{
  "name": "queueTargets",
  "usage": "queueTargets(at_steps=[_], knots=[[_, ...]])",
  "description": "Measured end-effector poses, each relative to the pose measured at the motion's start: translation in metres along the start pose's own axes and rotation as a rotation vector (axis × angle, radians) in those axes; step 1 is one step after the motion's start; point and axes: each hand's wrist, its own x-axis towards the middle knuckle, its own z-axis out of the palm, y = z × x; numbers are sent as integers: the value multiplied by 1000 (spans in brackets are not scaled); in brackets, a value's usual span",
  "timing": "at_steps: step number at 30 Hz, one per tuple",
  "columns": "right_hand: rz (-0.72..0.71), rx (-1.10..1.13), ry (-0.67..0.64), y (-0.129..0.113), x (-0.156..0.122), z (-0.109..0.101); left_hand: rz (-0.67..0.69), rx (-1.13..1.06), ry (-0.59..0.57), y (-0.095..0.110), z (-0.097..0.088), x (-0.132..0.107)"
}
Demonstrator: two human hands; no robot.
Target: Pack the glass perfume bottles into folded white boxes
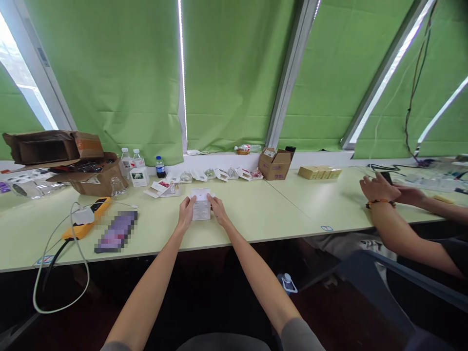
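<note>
Between my two hands is a small white box (pixel 201 209) with fine print on the side facing me and its top end toward the thumbs. My left hand (pixel 186 210) is closed on the box's left side, thumb near the upper edge. On the right side, my right hand (pixel 218 209) grips it in the same way, fingers partly hidden behind it. Beyond the hands lies a row of opened small white boxes with packets, among them an open box (pixel 159 188) with red print. A closed white box (pixel 139 177) with a green picture stands farther left.
At left are a power strip (pixel 87 218) with a looping white cable, a blurred phone (pixel 116 232) and cardboard boxes (pixel 95 178). Bottles (pixel 160 167) stand at the back. A brown carton (pixel 275 164) and yellow boxes (pixel 319 172) sit rightward. Another person's hands (pixel 380 189) hold a dark object.
</note>
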Motion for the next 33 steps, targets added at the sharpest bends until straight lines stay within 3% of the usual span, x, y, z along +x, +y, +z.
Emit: queueTargets(at_steps=[4,14,25,33], knots=[[-25,11,45,6,3,3,-30,-33,35,-9,3,1],[-199,12,43,19,8,6,243,135,65,-10,2,-1],[-376,-99,131,12,-3,5,384,226,57,-4,0,-9],[-413,-109,141,7,-6,6,338,231,47,-8,-3,-3]])
